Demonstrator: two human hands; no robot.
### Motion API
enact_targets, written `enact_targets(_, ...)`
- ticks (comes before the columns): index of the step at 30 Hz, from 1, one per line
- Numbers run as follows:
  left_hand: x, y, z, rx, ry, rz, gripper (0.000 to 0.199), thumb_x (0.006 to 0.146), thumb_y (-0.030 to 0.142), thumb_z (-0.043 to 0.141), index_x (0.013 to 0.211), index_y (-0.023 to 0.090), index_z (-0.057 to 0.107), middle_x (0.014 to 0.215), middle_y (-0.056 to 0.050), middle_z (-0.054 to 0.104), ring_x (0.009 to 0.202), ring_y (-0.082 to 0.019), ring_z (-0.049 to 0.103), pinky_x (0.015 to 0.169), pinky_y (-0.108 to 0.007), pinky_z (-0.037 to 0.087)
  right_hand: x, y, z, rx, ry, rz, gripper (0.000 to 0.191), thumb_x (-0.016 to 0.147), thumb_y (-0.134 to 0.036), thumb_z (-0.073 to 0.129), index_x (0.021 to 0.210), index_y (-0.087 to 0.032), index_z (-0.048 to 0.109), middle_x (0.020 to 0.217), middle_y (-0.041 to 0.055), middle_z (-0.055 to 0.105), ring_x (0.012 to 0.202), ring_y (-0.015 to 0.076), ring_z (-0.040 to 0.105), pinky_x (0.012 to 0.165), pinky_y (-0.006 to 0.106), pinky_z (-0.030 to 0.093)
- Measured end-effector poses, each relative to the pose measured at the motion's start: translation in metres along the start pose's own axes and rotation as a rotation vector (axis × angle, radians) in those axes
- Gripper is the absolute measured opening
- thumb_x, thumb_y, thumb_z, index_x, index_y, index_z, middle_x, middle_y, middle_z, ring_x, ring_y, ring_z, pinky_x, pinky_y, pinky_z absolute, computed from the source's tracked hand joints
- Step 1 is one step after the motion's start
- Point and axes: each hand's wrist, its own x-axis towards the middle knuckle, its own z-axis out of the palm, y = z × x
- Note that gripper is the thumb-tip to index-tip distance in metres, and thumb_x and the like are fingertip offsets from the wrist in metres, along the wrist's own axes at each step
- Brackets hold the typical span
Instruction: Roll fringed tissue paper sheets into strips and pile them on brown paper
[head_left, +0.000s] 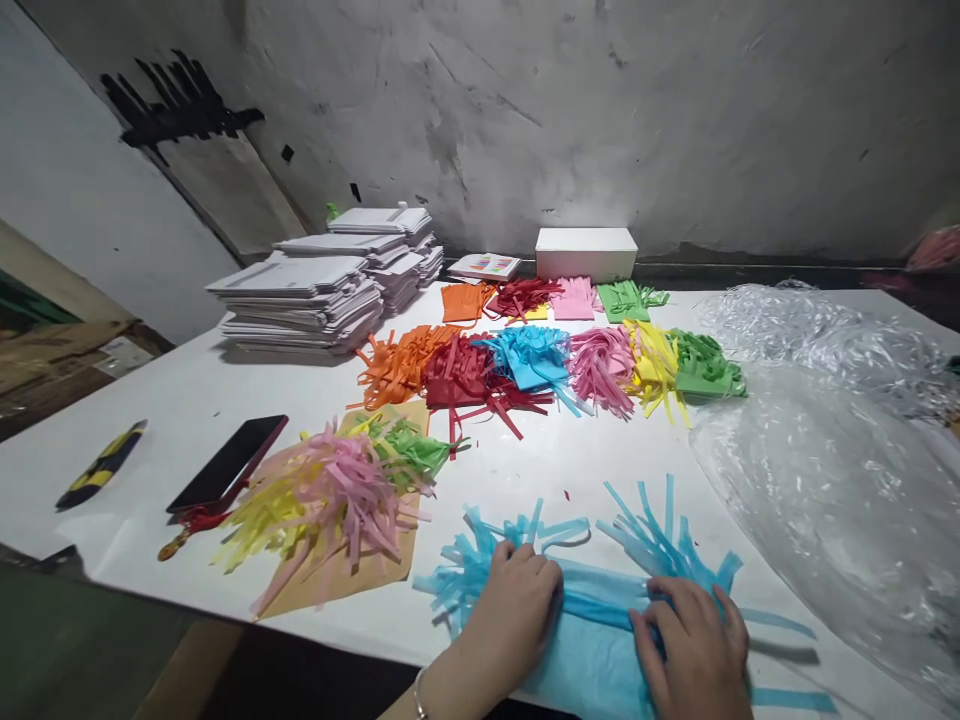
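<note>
A sheet of light-blue tissue paper (592, 655) with fringed ends lies at the table's front edge, a darker folded strip running across it. My left hand (517, 605) is closed on its left part, fingers curled down beside the fringe. On the right part my right hand (694, 640) pinches the fold between thumb and fingers. Cut strips fan out beyond both hands. Left of them, pink fringed tissue paper (356, 490) with yellow and green pieces lies on a brown paper sheet (382, 570).
Fringed bundles such as the blue one (531, 352) line the table's middle. White packets (300, 300) are stacked back left, near a white box (586, 252). A phone (229, 465) and a yellow-black cutter (103, 467) lie left. Clear plastic (832, 500) covers the right side.
</note>
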Motion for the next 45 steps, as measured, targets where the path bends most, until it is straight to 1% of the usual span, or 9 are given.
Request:
enact_targets(3, 0.007, 0.001, -0.001, 0.028, -0.029, -0.010, 0.015, 0.092, 0.006, 0.056, 0.087, 0.020, 0.060, 0.084, 0.000, 0.067, 0.087, -0.022, 0.057, 0.085, -0.040, 0.033, 0.007, -0.011, -0.001, 0.009, 0.025, 0.013, 0.017, 0.098, -0.018, 0.052, 0.087, -0.023, 0.064, 0.103, 0.0074, 0.071, 0.099, 0.0300, 0.066, 0.109, 0.063, 0.025)
enact_targets(6, 0.009, 0.001, -0.002, 0.091, -0.008, 0.057, 0.015, 0.094, 0.008, 0.059, 0.086, 0.020, 0.060, 0.086, 0.000, 0.066, 0.088, -0.021, 0.056, 0.087, -0.040, 0.031, 0.017, -0.023, 0.003, 0.191, 0.086, -0.071, 0.027, 0.104, -0.018, 0.041, 0.100, -0.024, 0.068, 0.100, 0.0045, 0.072, 0.099, 0.0256, 0.064, 0.107, 0.053, 0.030)
enact_targets(10, 0.007, 0.002, -0.008, 0.145, 0.044, 0.225, 0.010, 0.095, 0.015, 0.064, 0.089, 0.022, 0.060, 0.095, 0.001, 0.065, 0.093, -0.021, 0.055, 0.092, -0.040, 0.029, 0.028, -0.034, 0.010, 0.296, 0.074, -0.169, 0.037, 0.107, -0.017, 0.035, 0.089, -0.021, 0.066, 0.080, 0.0010, 0.068, 0.081, 0.0185, 0.060, 0.095, 0.039, 0.035)
enact_targets(17, 0.003, 0.003, -0.004, 0.201, 0.119, 0.379, 0.015, 0.097, 0.016, 0.062, 0.084, 0.019, 0.056, 0.089, 0.001, 0.063, 0.089, -0.019, 0.052, 0.102, -0.041, 0.025, 0.039, -0.036, 0.007, 0.325, 0.009, -0.214, 0.048, 0.110, -0.021, 0.026, 0.081, -0.020, 0.064, 0.073, 0.0006, 0.062, 0.071, 0.0155, 0.055, 0.084, 0.034, 0.038)
enact_targets(26, -0.007, -0.012, 0.012, 0.133, 0.194, 0.363, 0.012, 0.099, 0.016, 0.060, 0.087, 0.020, 0.059, 0.085, 0.001, 0.061, 0.084, -0.019, 0.050, 0.095, -0.039, 0.030, 0.010, 0.018, -0.018, 0.108, -0.032, -0.499, 0.030, 0.103, -0.019, 0.041, 0.112, -0.019, 0.069, 0.104, 0.0058, 0.075, 0.101, 0.0258, 0.065, 0.106, 0.043, 0.036)
enact_targets(31, -0.004, -0.004, 0.011, 0.067, 0.170, 0.261, 0.014, 0.098, 0.013, 0.057, 0.086, 0.020, 0.060, 0.089, 0.000, 0.063, 0.087, -0.020, 0.053, 0.092, -0.041, 0.031, -0.003, 0.016, -0.016, 0.032, -0.074, -0.353, 0.022, 0.096, -0.016, 0.051, 0.104, -0.027, 0.068, 0.107, 0.0042, 0.073, 0.100, 0.0253, 0.064, 0.104, 0.047, 0.031)
enact_targets(37, 0.009, 0.009, 0.004, 0.140, 0.062, 0.117, 0.010, 0.088, 0.017, 0.068, 0.083, 0.020, 0.060, 0.087, 0.000, 0.063, 0.087, -0.022, 0.054, 0.087, -0.042, 0.035, -0.004, -0.018, -0.004, 0.130, -0.049, 0.145, 0.019, 0.097, -0.019, 0.051, 0.080, -0.025, 0.057, 0.098, 0.0059, 0.068, 0.096, 0.0273, 0.062, 0.098, 0.055, 0.032)
enact_targets(41, 0.012, 0.006, -0.004, 0.288, 0.053, 0.373, 0.016, 0.093, 0.019, 0.069, 0.080, 0.020, 0.059, 0.085, 0.002, 0.060, 0.087, -0.021, 0.052, 0.099, -0.048, 0.030, 0.002, -0.024, -0.003, 0.159, -0.047, 0.230, 0.017, 0.094, -0.018, 0.051, 0.082, -0.026, 0.059, 0.100, 0.0038, 0.068, 0.097, 0.0288, 0.061, 0.102, 0.058, 0.027)
enact_targets(45, 0.015, 0.008, -0.008, 0.423, 0.059, 0.575, 0.022, 0.095, 0.023, 0.068, 0.075, 0.019, 0.059, 0.079, 0.002, 0.056, 0.085, -0.021, 0.050, 0.108, -0.052, 0.022, 0.011, -0.031, -0.002, 0.193, -0.004, 0.044, 0.033, 0.089, -0.003, 0.040, 0.085, -0.027, 0.063, 0.088, 0.0011, 0.067, 0.094, 0.0249, 0.059, 0.106, 0.054, 0.024)
